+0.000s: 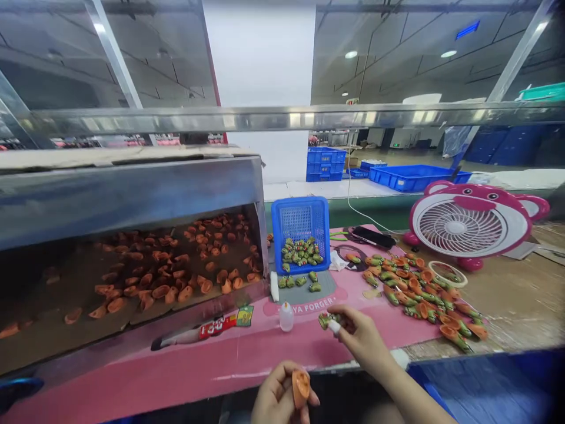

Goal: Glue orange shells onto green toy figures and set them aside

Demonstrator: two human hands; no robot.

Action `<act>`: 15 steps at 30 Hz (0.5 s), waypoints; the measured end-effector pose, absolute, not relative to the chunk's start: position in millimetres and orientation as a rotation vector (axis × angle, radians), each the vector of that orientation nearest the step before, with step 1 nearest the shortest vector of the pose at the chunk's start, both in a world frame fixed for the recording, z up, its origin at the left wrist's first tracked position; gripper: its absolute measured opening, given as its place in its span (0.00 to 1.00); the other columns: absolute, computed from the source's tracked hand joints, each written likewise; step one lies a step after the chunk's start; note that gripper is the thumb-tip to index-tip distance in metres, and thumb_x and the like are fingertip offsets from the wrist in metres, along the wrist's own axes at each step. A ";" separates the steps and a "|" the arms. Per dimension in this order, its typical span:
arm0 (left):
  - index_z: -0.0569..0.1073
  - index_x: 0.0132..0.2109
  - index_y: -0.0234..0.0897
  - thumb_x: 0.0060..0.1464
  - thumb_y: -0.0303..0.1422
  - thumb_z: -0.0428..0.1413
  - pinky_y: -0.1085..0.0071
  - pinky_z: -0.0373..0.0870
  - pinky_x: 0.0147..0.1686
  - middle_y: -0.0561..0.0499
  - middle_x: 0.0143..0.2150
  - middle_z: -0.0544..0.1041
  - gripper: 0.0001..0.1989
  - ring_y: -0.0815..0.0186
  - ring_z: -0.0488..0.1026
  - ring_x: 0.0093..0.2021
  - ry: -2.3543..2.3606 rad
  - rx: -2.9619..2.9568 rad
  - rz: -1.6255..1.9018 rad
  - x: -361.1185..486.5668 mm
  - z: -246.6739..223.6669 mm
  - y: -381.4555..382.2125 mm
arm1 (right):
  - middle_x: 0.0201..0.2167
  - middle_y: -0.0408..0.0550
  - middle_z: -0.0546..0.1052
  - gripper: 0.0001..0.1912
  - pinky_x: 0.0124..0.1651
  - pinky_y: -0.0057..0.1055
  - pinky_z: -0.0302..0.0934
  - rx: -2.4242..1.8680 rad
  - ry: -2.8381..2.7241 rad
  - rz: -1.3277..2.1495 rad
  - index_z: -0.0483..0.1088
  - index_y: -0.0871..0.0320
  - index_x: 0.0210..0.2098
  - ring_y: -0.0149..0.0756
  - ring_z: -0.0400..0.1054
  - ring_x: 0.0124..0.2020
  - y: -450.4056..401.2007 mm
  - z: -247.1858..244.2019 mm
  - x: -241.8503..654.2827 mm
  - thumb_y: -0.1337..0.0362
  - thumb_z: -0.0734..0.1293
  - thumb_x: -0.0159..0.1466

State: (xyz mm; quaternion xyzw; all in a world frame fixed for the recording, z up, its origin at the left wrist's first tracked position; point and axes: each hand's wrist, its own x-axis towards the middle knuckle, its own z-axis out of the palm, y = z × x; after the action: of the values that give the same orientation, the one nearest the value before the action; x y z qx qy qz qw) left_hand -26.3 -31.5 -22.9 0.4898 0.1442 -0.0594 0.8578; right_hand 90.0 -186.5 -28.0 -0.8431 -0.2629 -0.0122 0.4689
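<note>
My left hand (279,396) is at the front edge, fingers closed round a small orange hollow piece (301,387), its cavity facing up. Above the pink mat (212,365), my right hand (359,335) pinches a small green painted piece (325,320); a white cover sits on one of its fingers. Between the two hands and farther back, a small translucent bottle (286,318) stands upright. More green pieces (301,253) lie in a tilted blue basket (300,206), and several rest on the grey patch before it.
A metal box-like housing (132,194) on the left holds many orange pieces (161,291). To the right lies a pile of joined orange-and-green pieces (415,288), beside a ring (447,274) and a pink bear-shaped fan (470,224). A black object (373,237) lies behind the pile.
</note>
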 end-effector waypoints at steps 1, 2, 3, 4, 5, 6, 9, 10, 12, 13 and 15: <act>0.64 0.29 0.34 0.41 0.40 0.58 0.81 0.48 0.13 0.51 0.20 0.73 0.15 0.78 0.58 0.12 0.306 1.045 -0.129 -26.9 -16.1 -32.9 | 0.25 0.45 0.69 0.12 0.25 0.25 0.59 -2.038 -0.638 -0.005 0.61 0.59 0.42 0.30 0.64 0.24 -188.8 -16.8 79.7 0.67 0.56 0.59; 0.64 0.30 0.34 0.43 0.38 0.56 0.81 0.49 0.14 0.51 0.21 0.73 0.12 0.78 0.59 0.13 0.309 1.058 -0.127 -27.1 -9.7 -33.9 | 0.26 0.44 0.69 0.12 0.26 0.24 0.60 -2.004 -0.646 0.016 0.61 0.58 0.43 0.29 0.64 0.24 -191.1 -5.2 69.2 0.65 0.57 0.60; 0.63 0.31 0.35 0.45 0.35 0.55 0.81 0.51 0.15 0.52 0.21 0.73 0.10 0.77 0.60 0.14 0.301 1.075 -0.125 -26.7 -4.0 -34.4 | 0.27 0.44 0.69 0.12 0.26 0.24 0.60 -1.911 -0.674 -0.025 0.62 0.58 0.43 0.29 0.64 0.25 -193.2 6.2 59.3 0.64 0.59 0.59; 0.63 0.31 0.34 0.46 0.33 0.54 0.81 0.52 0.15 0.52 0.21 0.73 0.08 0.77 0.60 0.15 0.272 1.098 -0.142 -25.8 0.8 -34.6 | 0.27 0.44 0.69 0.12 0.26 0.24 0.60 -1.874 -0.720 -0.082 0.63 0.56 0.42 0.28 0.63 0.25 -194.9 16.8 50.3 0.65 0.62 0.58; 0.63 0.31 0.34 0.47 0.32 0.53 0.81 0.53 0.15 0.53 0.21 0.72 0.06 0.77 0.60 0.15 0.232 1.123 -0.168 -24.5 4.7 -34.7 | 0.27 0.43 0.70 0.11 0.26 0.23 0.59 -1.862 -0.781 -0.137 0.64 0.55 0.41 0.28 0.63 0.25 -196.2 25.8 42.7 0.66 0.63 0.57; 0.63 0.31 0.34 0.47 0.32 0.52 0.81 0.53 0.15 0.53 0.21 0.72 0.05 0.77 0.61 0.15 0.195 1.151 -0.190 -23.1 7.8 -34.7 | 0.27 0.43 0.70 0.12 0.26 0.23 0.59 -1.859 -0.844 -0.192 0.65 0.55 0.40 0.28 0.63 0.25 -197.3 32.9 36.3 0.67 0.65 0.56; 0.64 0.31 0.34 0.46 0.31 0.52 0.80 0.55 0.16 0.54 0.21 0.71 0.05 0.75 0.62 0.16 0.135 1.222 -0.258 -19.8 14.0 -35.9 | 0.27 0.44 0.71 0.14 0.27 0.24 0.60 -1.929 -1.005 -0.302 0.65 0.55 0.40 0.29 0.64 0.26 -200.5 42.4 23.4 0.69 0.66 0.54; 0.64 0.31 0.34 0.46 0.31 0.52 0.80 0.56 0.16 0.55 0.20 0.70 0.05 0.75 0.63 0.16 0.130 1.238 -0.273 -19.4 15.3 -36.5 | 0.27 0.45 0.71 0.14 0.28 0.24 0.61 -1.951 -1.042 -0.317 0.64 0.55 0.41 0.29 0.65 0.27 -201.8 42.5 20.6 0.69 0.66 0.55; 0.64 0.31 0.34 0.46 0.31 0.52 0.79 0.56 0.16 0.56 0.19 0.69 0.05 0.74 0.63 0.17 0.121 1.259 -0.284 -19.3 17.0 -37.7 | 0.28 0.46 0.71 0.16 0.29 0.23 0.62 -1.977 -1.098 -0.330 0.63 0.56 0.43 0.30 0.66 0.28 -204.0 40.6 16.6 0.70 0.65 0.55; 0.64 0.31 0.34 0.46 0.31 0.52 0.79 0.57 0.16 0.55 0.20 0.69 0.05 0.74 0.63 0.17 0.116 1.267 -0.285 -19.5 17.3 -38.0 | 0.29 0.47 0.71 0.16 0.30 0.23 0.62 -1.985 -1.119 -0.331 0.63 0.56 0.44 0.29 0.66 0.29 -204.9 39.2 15.1 0.70 0.65 0.56; 0.64 0.31 0.33 0.47 0.31 0.50 0.79 0.57 0.17 0.54 0.21 0.70 0.05 0.74 0.64 0.18 0.115 1.282 -0.284 -19.9 17.2 -38.0 | 0.30 0.47 0.71 0.17 0.31 0.23 0.62 -2.001 -1.146 -0.332 0.63 0.57 0.45 0.29 0.66 0.30 -205.8 36.3 12.9 0.72 0.65 0.56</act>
State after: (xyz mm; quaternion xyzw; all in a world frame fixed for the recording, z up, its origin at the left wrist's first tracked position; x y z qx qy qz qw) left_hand -19.9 -38.0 17.2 0.5957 0.0532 -0.1319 0.7905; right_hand 12.9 -205.8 36.3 -0.7893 -0.4518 -0.1307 0.3948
